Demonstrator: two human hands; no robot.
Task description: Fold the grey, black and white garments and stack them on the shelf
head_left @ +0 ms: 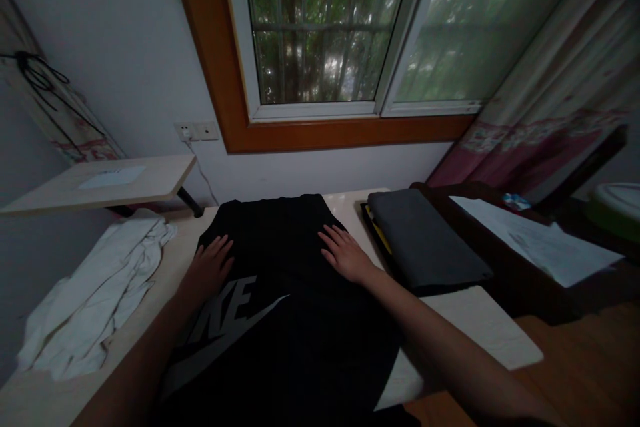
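1. At far left, I note a rumpled white cloth [95,307] on the pale surface [169,265], just in front of a raised board [145,183] carrying a slip of paper [113,177].
2. Left hand [213,263]: palm down, fingers extended and slightly parted, resting on the left margin of the garment. I find nothing gripped.
3. Black garment [310,340]: laid out at the centre of the surface, its far edge away from me, light lettering toward its left side. The near end runs out of my view.
4. Right hand [346,253]: palm down, fingers spread wide, resting on the right margin near the far edge. Nothing gripped.
5. Step in hand, in my judgement: both hands flatten and square the far part of the cloth.
6. Next move, in my judgement: it calls for even, light contact; any lift would require the fingers to close on an edge first.
7. To the right, a dark grey flat item [430,237] lies near the garment, apart from it; farther right, a white sheet [535,240].
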